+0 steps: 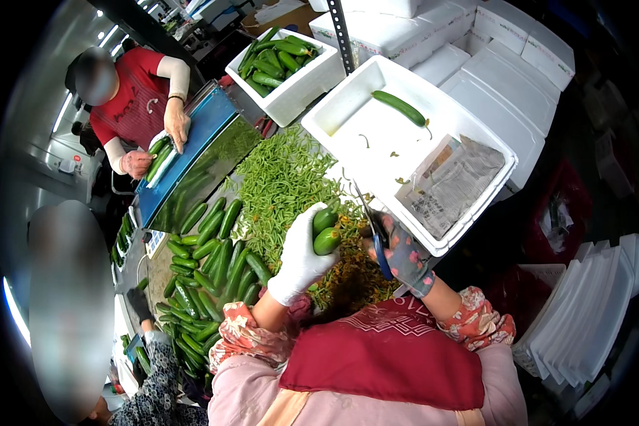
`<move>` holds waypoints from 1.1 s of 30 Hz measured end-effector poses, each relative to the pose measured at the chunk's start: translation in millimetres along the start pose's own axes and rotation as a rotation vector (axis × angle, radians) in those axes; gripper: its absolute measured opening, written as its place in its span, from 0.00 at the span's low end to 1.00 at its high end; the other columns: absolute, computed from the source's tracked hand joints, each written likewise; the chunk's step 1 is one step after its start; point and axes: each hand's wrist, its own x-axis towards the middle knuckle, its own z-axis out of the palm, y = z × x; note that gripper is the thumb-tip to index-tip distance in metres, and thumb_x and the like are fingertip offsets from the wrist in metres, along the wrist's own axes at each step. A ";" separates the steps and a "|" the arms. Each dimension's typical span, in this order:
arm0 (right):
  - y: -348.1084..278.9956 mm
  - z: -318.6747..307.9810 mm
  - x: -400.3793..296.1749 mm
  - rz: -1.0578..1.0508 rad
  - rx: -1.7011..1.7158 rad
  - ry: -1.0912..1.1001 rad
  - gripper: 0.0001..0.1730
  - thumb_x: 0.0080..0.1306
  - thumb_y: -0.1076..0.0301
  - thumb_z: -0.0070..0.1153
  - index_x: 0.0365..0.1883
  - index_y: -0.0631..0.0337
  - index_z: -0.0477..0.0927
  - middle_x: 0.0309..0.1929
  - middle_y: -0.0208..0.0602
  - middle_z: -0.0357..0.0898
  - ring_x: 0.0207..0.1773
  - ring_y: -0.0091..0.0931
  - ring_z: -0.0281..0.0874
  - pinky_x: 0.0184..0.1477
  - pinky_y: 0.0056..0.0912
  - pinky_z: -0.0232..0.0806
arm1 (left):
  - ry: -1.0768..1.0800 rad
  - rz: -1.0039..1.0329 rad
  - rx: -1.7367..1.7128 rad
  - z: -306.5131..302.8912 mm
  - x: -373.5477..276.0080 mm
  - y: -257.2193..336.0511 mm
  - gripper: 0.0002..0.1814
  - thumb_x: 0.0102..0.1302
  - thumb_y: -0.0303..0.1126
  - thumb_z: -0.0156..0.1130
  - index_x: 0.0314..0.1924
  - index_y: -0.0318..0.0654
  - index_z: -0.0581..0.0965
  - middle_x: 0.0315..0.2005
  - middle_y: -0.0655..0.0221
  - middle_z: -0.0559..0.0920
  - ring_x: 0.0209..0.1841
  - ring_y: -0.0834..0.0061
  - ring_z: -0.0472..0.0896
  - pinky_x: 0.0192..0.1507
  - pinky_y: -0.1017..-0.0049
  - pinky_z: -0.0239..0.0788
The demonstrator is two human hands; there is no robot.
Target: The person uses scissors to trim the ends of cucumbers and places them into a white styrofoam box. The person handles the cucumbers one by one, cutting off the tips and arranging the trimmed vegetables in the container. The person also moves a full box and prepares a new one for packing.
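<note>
My left hand, in a white glove, grips two green cucumbers with their ends pointing up at the camera. To its right, my right hand wears a grey glove with a flower print and holds a pair of scissors with blue handles. The blades point up and away toward a white foam box. Under both hands lies a heap of withered yellow-brown cucumber blossoms. Beyond them spreads a pile of cut green stems. One cucumber with its blossom attached lies inside the foam box.
Many loose cucumbers cover the table at left. Another foam box full of cucumbers stands at the back. Across a blue-topped stand, a co-worker handles wrapped cucumbers. Another person is at left. Stacked foam boxes rise behind.
</note>
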 end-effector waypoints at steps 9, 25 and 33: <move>-7.5 8.1 -26.6 -0.269 -0.430 0.025 0.22 0.58 0.72 0.52 0.51 0.67 0.67 0.42 0.40 0.74 0.43 0.25 0.72 0.44 0.24 0.65 | -0.182 -0.043 0.022 -10.5 -9.0 6.7 0.36 0.40 0.25 0.62 0.55 0.38 0.64 0.45 0.58 0.72 0.49 0.60 0.71 0.53 0.71 0.61; -46.2 43.5 -16.0 -0.026 0.245 -0.137 0.24 0.58 0.74 0.54 0.52 0.64 0.62 0.40 0.33 0.70 0.42 0.20 0.70 0.44 0.18 0.65 | -0.110 0.142 0.171 1.4 -25.5 4.2 0.38 0.34 0.24 0.65 0.52 0.37 0.65 0.39 0.57 0.73 0.43 0.54 0.71 0.45 0.64 0.63; -0.6 16.7 -7.1 0.122 0.457 -0.240 0.35 0.54 0.65 0.62 0.56 0.64 0.59 0.47 0.35 0.68 0.49 0.23 0.70 0.52 0.20 0.63 | -0.069 0.194 0.186 1.1 -26.3 1.2 0.39 0.33 0.23 0.68 0.51 0.37 0.65 0.38 0.57 0.74 0.41 0.55 0.72 0.43 0.64 0.63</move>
